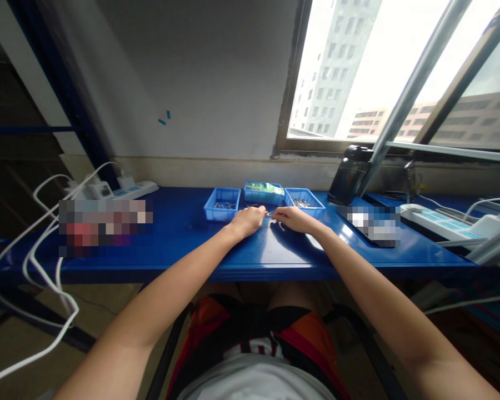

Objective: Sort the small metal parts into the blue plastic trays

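My left hand (pixel 249 220) is closed with its fingertips pinched, just in front of the blue bins. Facing it, my right hand (pixel 294 219) also has its thumb and fingers pinched together. A small thin metal piece (pixel 269 214) shows between the fingertips of both hands; its exact kind is too small to tell. Small metal parts lie in the left blue bin (pixel 222 214), and a pile of similar parts fills some of the right blue bin (pixel 312 210). The rear blue bin (pixel 263 198) holds a green and clear plastic packet (pixel 264 189).
All this stands on a blue table (pixel 175 239). At left are a blurred-out object (pixel 104 228), white cables (pixel 33 261) and a power strip (pixel 137 190). On the right are a black bottle (pixel 349 175), a phone-like dark object (pixel 370 228) and another power strip (pixel 437 222).
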{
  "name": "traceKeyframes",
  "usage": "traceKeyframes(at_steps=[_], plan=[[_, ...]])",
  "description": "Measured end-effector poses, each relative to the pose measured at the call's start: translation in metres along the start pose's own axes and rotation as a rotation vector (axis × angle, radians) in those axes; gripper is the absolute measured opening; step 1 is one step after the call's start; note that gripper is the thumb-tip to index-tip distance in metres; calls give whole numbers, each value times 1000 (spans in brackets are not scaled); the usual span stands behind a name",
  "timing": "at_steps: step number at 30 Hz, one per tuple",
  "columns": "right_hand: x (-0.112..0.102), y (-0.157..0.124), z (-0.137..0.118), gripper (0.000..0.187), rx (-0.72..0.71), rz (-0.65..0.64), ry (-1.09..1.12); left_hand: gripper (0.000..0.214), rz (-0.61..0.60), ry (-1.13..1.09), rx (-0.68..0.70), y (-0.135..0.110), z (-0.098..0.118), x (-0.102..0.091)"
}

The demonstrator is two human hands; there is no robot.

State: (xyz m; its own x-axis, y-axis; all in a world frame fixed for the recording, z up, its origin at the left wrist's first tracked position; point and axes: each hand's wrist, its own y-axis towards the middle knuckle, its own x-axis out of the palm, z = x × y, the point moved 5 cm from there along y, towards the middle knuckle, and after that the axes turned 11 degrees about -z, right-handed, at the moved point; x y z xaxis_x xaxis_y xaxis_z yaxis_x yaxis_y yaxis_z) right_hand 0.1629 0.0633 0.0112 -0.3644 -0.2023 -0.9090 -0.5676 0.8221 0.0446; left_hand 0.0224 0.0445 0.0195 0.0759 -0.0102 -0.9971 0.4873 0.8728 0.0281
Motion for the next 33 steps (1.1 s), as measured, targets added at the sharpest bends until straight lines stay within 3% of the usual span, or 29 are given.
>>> traceKeyframes(at_steps=[16, 22, 27, 33], plan=[[4, 0, -5, 26, -61, 10, -4, 17, 100, -80, 208, -6, 13, -9], [-3, -3, -7, 25, 43, 66, 46, 20, 69, -59, 137, -7, 11, -10], [-6, -5, -12, 39, 24, 79, 52, 19, 81, -26, 113, -4, 7, -8], [-1, -4, -14, 27, -7, 11, 73, 21, 74, -22, 123, -3, 6, -6]])
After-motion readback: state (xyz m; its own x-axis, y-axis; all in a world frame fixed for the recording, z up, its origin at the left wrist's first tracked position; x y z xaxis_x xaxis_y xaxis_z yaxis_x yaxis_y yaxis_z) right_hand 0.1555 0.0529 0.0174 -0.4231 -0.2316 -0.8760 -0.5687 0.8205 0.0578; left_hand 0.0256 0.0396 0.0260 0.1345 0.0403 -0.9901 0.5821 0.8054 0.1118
